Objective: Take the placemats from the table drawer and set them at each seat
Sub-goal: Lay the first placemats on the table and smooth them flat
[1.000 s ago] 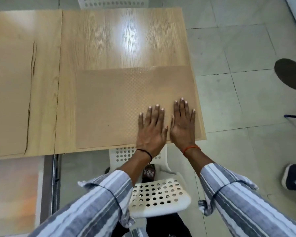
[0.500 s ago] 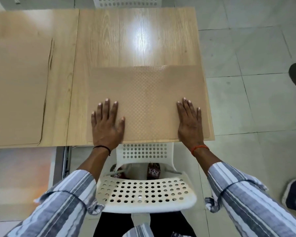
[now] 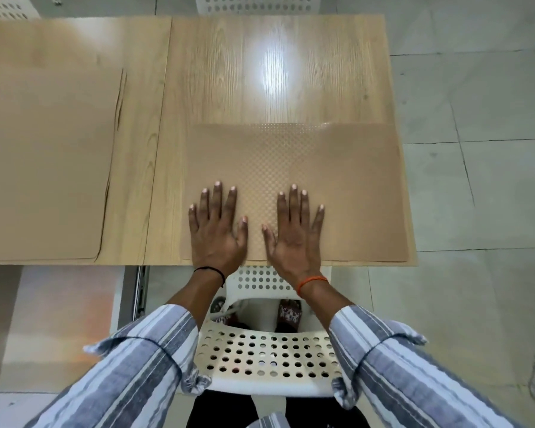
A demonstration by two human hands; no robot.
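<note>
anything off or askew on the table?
Mostly tidy. The placemat under both hands overhangs the table's right edge slightly. The left placemat looks like a stack with uneven, lifted right edges.

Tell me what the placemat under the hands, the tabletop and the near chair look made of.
Placemat: probably flexible plastic or vinyl, tan, matte, embossed dot grid.
Tabletop: wood-grain laminate or veneer, semi-gloss; grain lines and a bright glare patch.
Chair: likely moulded white plastic, smooth, punched with round holes.
</note>
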